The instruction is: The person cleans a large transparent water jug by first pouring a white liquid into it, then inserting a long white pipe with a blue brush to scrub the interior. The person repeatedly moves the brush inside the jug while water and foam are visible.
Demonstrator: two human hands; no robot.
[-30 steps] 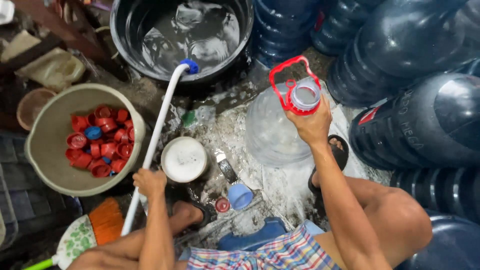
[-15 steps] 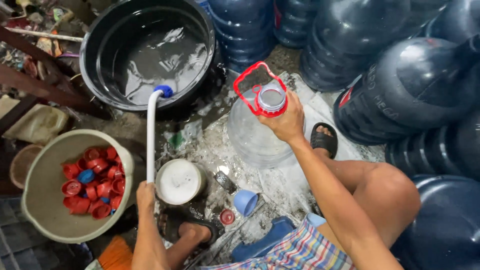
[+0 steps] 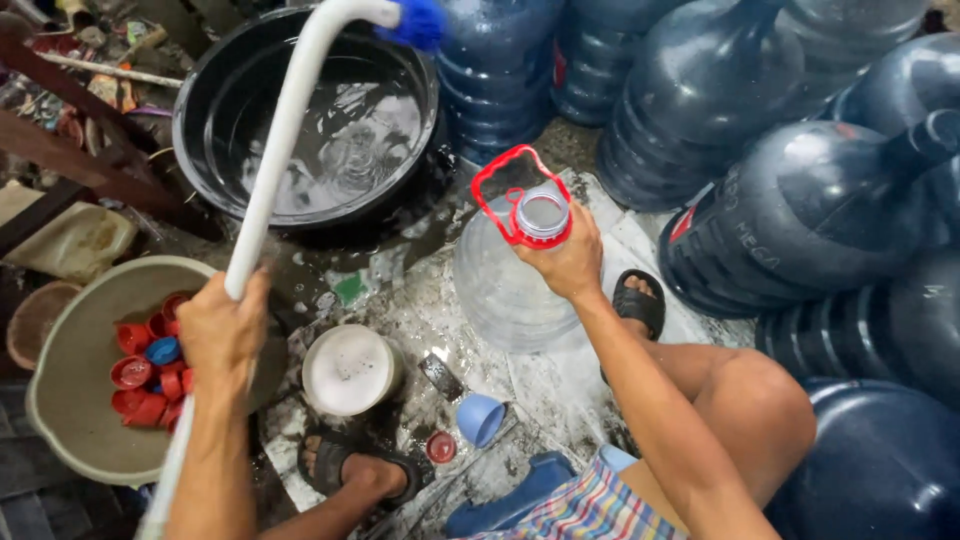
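Observation:
My left hand (image 3: 222,330) grips a long white pipe (image 3: 275,165) with a blue brush tip (image 3: 415,20), lifted above a black basin of water (image 3: 205,150). My right hand (image 3: 570,262) holds the neck of a clear water jug (image 3: 500,290) standing upright on the wet floor. The jug has an open mouth and a red handle (image 3: 497,178). A round white container (image 3: 348,370) sits between my hands, near my sandalled foot (image 3: 355,470).
A beige bowl (image 3: 70,420) holding several red caps and one blue cap sits at the left. Several dark blue water jugs (image 3: 780,150) are stacked along the back and right. A blue cup (image 3: 480,418) and a red cap (image 3: 440,447) lie on the floor.
My left hand has lifted the white pipe so its blue tip has come out of the basin and risen above it. My right hand stays on the jug's neck.

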